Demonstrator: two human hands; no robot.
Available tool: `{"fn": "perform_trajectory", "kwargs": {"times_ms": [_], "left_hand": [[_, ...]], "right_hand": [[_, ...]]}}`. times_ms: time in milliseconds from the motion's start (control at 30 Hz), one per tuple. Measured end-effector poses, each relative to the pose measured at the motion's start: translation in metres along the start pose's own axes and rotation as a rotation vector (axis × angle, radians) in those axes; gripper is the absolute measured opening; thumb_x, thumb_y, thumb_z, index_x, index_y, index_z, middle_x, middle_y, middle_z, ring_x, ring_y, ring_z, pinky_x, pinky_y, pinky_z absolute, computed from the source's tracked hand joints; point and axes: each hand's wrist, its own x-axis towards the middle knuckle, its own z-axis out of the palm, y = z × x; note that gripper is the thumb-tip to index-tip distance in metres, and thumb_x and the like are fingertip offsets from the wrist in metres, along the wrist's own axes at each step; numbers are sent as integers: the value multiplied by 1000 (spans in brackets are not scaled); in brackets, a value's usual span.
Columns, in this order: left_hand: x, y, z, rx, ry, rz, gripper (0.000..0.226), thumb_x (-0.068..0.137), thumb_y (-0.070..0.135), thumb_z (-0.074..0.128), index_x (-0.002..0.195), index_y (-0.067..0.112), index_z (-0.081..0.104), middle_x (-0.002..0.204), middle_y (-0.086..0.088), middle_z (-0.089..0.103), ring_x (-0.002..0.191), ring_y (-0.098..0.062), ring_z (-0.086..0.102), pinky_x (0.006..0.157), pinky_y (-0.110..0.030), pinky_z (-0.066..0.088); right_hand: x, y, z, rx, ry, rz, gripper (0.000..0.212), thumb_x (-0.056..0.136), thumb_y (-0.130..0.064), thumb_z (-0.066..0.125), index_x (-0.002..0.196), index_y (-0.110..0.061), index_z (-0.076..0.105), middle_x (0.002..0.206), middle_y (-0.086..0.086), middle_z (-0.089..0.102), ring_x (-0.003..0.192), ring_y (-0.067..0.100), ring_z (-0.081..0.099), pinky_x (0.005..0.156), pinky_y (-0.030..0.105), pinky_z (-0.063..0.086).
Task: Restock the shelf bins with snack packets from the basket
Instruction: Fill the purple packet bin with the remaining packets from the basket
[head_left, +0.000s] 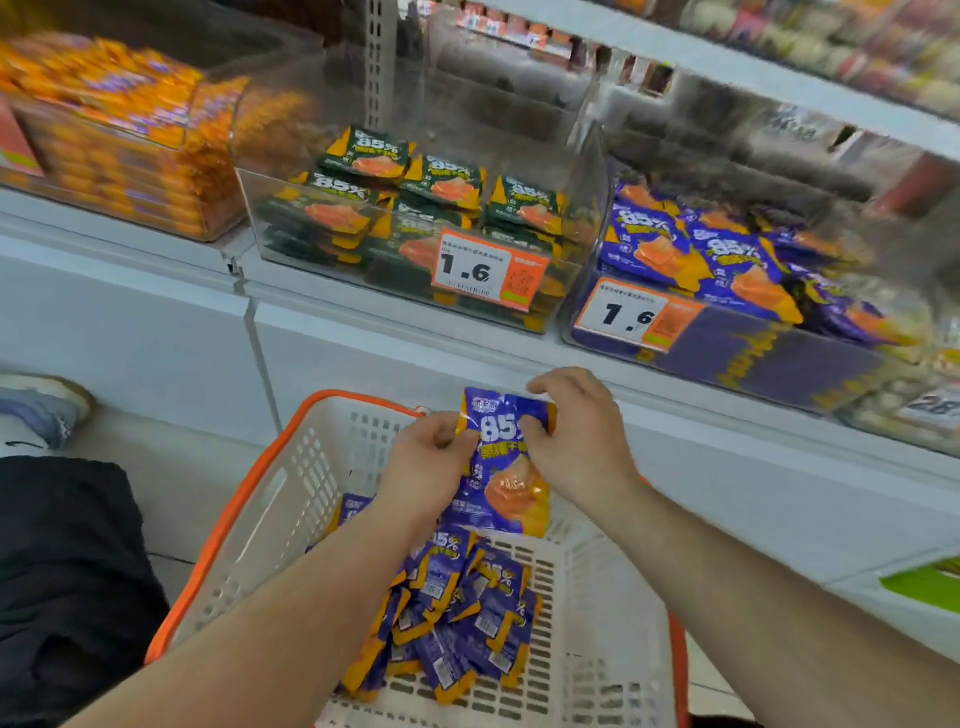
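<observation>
While both hands pinch 1 purple packet (501, 462) above basket (291, 483), main risk: slick foil slipping back into loose pile (452, 623) if pinch stays shallow at edges. Second risk: dropping it into green-packet bin (415, 223) instead of matching purple bin (737, 322) at right. Left hand (428, 462) grasps packet's left edge, thumb on front. Right hand (576, 441) grasps top right corner, fingers curled over. Both forearms reach forward, wrists raised.

Top shelf goods (831, 47) blurred beyond reading.
</observation>
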Motion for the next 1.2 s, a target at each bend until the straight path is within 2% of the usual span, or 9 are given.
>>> {"fn": "perform_trajectory", "kwargs": {"times_ms": [133, 267, 467, 633, 733, 833, 933, 1067, 1200], "left_hand": [[6, 37, 25, -125, 61, 68, 11, 93, 5, 60, 100, 7, 68, 91, -10, 74, 81, -26, 70, 70, -35, 55], [6, 78, 58, -221, 2, 140, 13, 92, 4, 61, 104, 5, 65, 98, -15, 72, 84, -30, 72, 69, -39, 60], [8, 135, 108, -61, -108, 451, 9, 95, 17, 57, 88, 19, 63, 93, -1, 69, 90, -18, 66, 82, -39, 55], [54, 160, 122, 575, 98, 1033, 30, 92, 22, 48, 117, 10, 61, 119, -8, 60, 113, -26, 53, 94, -37, 40], [82, 156, 126, 1011, 80, 886, 62, 98, 41, 46, 148, 7, 32, 156, -11, 27, 142, -28, 28, 110, -41, 33], [83, 147, 130, 1180, 110, 796, 72, 98, 51, 40, 153, 11, 18, 164, -1, 0, 147, -22, 19, 99, -44, 45], [78, 148, 130, 1184, 116, 783, 73, 98, 53, 37, 154, 11, 15, 164, 1, -5, 144, -22, 25, 96, -45, 47], [77, 150, 127, 1195, 103, 799, 72, 99, 55, 31, 155, 13, 12, 164, 3, -6, 141, -22, 31, 92, -42, 48], [77, 148, 127, 1196, 116, 813, 71, 99, 55, 31, 154, 14, 14, 164, 3, -4, 139, -22, 34, 91, -41, 48]], "right_hand": [[-13, -16, -30, -69, 14, -2, 52, 68, -43, 72, 114, -20, 66, 145, 5, 45, 125, 29, 52, 102, 41, 45], [-15, -22, -56, -65, 105, 22, 83, 56, -68, 54, 128, -26, 53, 145, -3, 41, 129, 22, 47, 97, 41, 47], [7, -4, -106, 131, 390, 79, 62, 61, -48, 72, 112, -16, 57, 101, -6, 50, 95, 13, 46, 81, 29, 42], [38, 34, -154, 75, 484, 197, 59, 68, -34, 79, 122, -19, 59, 114, -5, 53, 96, 1, 42, 93, 35, 44], [60, 62, -179, 38, 482, 292, 61, 71, -41, 78, 127, -22, 59, 117, -4, 52, 107, 16, 53, 97, 39, 44], [79, 92, -196, -71, 455, 380, 56, 75, -45, 72, 126, -23, 62, 127, 3, 54, 118, 22, 52, 101, 39, 42], [93, 112, -203, -201, 366, 474, 48, 81, -46, 66, 121, -19, 66, 129, 10, 57, 121, 30, 52, 96, 37, 42], [106, 136, -195, -197, 203, 562, 27, 86, -39, 58, 92, -14, 64, 99, 15, 62, 107, 39, 59, 78, 34, 41], [112, 153, -186, -260, 96, 568, 37, 96, -41, 42, 113, -13, 61, 122, 19, 61, 116, 39, 53, 101, 45, 41]]}}
